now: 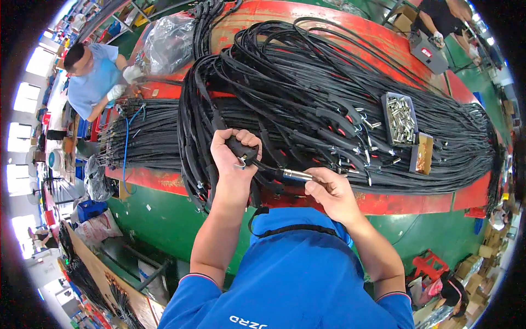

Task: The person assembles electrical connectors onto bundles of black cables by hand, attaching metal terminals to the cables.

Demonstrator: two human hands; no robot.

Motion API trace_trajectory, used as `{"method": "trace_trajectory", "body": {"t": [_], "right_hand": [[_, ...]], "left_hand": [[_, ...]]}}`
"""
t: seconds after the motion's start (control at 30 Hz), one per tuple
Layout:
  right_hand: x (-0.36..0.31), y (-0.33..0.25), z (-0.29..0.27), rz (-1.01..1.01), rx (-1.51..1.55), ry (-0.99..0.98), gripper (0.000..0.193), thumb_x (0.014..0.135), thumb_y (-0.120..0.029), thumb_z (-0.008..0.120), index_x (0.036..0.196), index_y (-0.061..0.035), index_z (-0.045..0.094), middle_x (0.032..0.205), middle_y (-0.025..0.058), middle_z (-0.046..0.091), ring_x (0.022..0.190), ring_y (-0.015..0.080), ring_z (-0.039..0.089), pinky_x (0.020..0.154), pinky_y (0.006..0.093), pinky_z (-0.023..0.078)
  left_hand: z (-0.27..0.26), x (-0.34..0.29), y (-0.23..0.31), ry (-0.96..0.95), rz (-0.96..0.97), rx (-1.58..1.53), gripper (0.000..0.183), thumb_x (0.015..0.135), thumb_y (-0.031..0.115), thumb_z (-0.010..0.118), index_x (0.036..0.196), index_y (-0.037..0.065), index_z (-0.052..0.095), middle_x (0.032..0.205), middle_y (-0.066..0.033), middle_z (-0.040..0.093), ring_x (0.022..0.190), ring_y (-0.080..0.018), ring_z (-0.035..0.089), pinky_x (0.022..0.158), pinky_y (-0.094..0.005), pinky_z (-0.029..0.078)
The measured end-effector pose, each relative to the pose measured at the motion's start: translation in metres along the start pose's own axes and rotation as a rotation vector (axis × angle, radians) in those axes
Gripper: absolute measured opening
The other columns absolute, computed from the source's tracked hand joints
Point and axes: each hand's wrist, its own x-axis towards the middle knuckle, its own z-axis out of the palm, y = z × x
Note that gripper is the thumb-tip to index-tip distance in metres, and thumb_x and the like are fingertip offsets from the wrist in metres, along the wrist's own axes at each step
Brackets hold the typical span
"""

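Observation:
My left hand (235, 153) is wrapped round a thick black grip (241, 148), with a small bent metal piece showing at its near side. From there a thin black stem runs right to a silver metal sleeve (296, 175). The fingers and thumb of my right hand (332, 193) pinch the sleeve's right end. Both hands are above the near side of a large heap of black cables (307, 88). Just right of my hands lie several loose cable ends with curved black handles (334, 118) and silver fittings.
A grey tray (389, 123) of silver metal fittings and a small cardboard box (415, 156) of copper-coloured parts rest on the cables. Beneath is a red table (383, 205). A gloved co-worker (90, 77) stands left; another person (446, 19) is far right. Clear plastic bag (170, 44) lies back left.

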Motion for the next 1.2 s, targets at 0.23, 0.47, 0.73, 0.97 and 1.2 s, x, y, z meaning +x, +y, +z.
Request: {"method": "trace_trajectory", "body": {"t": [0.23,0.47,0.73,0.97,1.2], "right_hand": [[-0.002,-0.009,0.014,-0.103,-0.116,0.149,0.024,0.090,-0.006,0.074,0.112,0.0007,0.067,0.084,0.0046,0.072,0.073,0.0049,0.061,0.064,0.0232,0.050],[0.000,-0.023,0.031,-0.233,-0.127,0.144,0.020,0.090,-0.007,0.074,0.109,-0.0011,0.070,0.089,0.0090,0.074,0.074,0.0082,0.066,0.064,0.0264,0.054],[0.002,-0.032,0.037,-0.212,-0.238,0.036,0.024,0.089,-0.004,0.075,0.111,0.0015,0.070,0.091,0.0087,0.074,0.078,0.0089,0.068,0.068,0.0251,0.055],[0.001,-0.029,0.036,-0.212,-0.206,0.108,0.023,0.089,-0.005,0.076,0.110,0.0006,0.070,0.089,0.0082,0.074,0.073,0.0074,0.065,0.063,0.0243,0.053],[0.007,-0.042,0.053,-0.302,-0.242,-0.014,0.023,0.087,-0.010,0.077,0.108,-0.0017,0.072,0.081,0.0099,0.071,0.062,0.0119,0.063,0.056,0.0279,0.050]], "left_hand": [[-0.021,0.003,-0.005,-0.210,-0.113,-0.175,0.016,0.078,0.014,0.062,0.080,0.005,0.048,0.074,-0.0044,0.050,0.066,-0.0185,0.052,0.069,-0.0316,0.052],[-0.046,0.000,-0.008,-0.269,-0.156,-0.191,0.022,0.080,0.023,0.062,0.088,0.004,0.053,0.084,-0.0064,0.054,0.077,-0.0210,0.058,0.077,-0.0364,0.056],[-0.060,0.001,0.001,-0.294,-0.215,-0.194,0.027,0.085,0.031,0.061,0.092,0.006,0.056,0.083,-0.0032,0.059,0.079,-0.0187,0.063,0.080,-0.0381,0.057],[-0.061,0.003,-0.006,-0.243,-0.173,-0.127,0.029,0.087,0.036,0.061,0.089,0.007,0.057,0.079,-0.0021,0.058,0.076,-0.0181,0.062,0.074,-0.0336,0.056],[-0.066,0.003,-0.022,-0.127,-0.187,0.017,0.046,0.093,0.056,0.062,0.084,0.011,0.056,0.064,0.0051,0.044,0.052,-0.0072,0.042,0.047,-0.0220,0.040]]}}
